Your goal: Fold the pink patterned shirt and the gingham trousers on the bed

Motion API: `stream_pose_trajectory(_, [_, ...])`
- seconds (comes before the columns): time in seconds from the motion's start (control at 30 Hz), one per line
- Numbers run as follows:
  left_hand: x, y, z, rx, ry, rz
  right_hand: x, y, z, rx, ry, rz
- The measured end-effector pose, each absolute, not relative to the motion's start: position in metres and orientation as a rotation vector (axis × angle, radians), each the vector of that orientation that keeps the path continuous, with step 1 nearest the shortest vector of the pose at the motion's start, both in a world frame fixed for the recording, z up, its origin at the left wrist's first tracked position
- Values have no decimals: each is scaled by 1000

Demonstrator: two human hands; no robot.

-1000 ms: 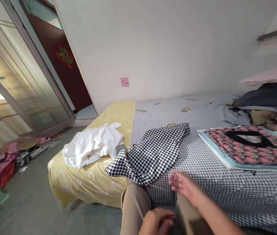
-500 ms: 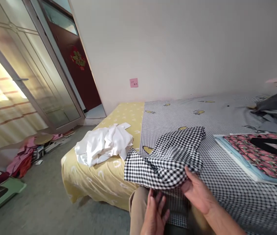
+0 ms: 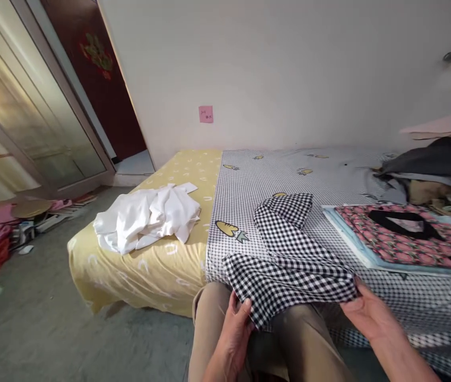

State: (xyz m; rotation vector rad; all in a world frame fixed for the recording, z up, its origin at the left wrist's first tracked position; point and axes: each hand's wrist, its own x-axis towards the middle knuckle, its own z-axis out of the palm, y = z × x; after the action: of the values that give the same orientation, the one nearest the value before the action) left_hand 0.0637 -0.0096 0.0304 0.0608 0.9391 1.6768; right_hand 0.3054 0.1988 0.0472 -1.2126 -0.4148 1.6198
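A black-and-white checked garment (image 3: 289,270) lies partly on the bed and hangs over its front edge above my knees; its exact kind I cannot tell. My right hand (image 3: 369,313) is closed on the right end of the cloth, fingers partly hidden by it. My left hand (image 3: 237,326) is at the lower left corner, thumb in front and fingers behind the fabric. Between the hands the cloth is stretched sideways, with folds across it. One part of it bends back onto the bed, away from me.
A crumpled white garment (image 3: 149,217) lies on the yellow sheet (image 3: 138,276) to the left. Folded clothes with a pink-patterned top (image 3: 404,239) lie at the right. Behind them is a pile of dark clothes (image 3: 436,159). Several things lie on the floor at the left.
My right hand has moved right, drawing the checked cloth out sideways. My left hand has come up from below and taken its lower left corner. The view has turned slightly right.
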Motion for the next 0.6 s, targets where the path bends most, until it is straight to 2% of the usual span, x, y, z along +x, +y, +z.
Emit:
stream_pose_trajectory(0.13, [73, -4, 21, 93, 919, 1623, 315, 178, 50, -1335, -510, 1296])
stream_pose_trajectory(0.27, [76, -4, 18, 74, 961, 1571, 302, 122, 59, -1329, -1072, 865])
stream_pose_trajectory(0.47, [75, -8, 26, 102, 829, 1614, 240, 52, 51, -887, -2159, 1107])
stream_pose_trajectory(0.6, [69, -6, 26, 95, 712, 1615, 222, 57, 44, -993, -2053, 1248])
